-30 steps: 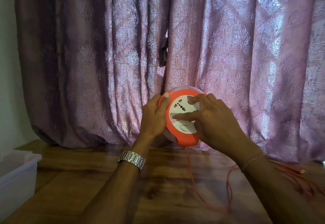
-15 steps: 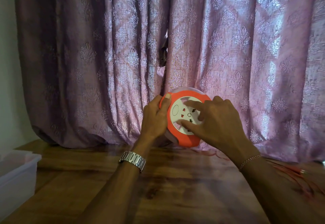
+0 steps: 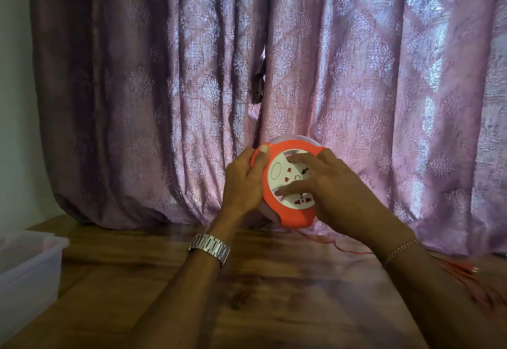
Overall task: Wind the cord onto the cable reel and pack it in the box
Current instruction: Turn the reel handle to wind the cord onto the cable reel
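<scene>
At the centre of the frame you hold the orange cable reel (image 3: 288, 184) upright above the wooden table (image 3: 247, 293). Your left hand (image 3: 242, 181) grips its rim, thumb curled over the edge. Your right hand (image 3: 332, 186) lies on the white socket face, fingers (image 3: 282, 191) extended and pressing. The thin orange cord (image 3: 343, 248) trails loose toward the lower right; it may snag or tangle there if you wind fast. The clear plastic box (image 3: 27, 263) waits at lower left. A mauve patterned curtain (image 3: 384, 74) fills the background.
</scene>
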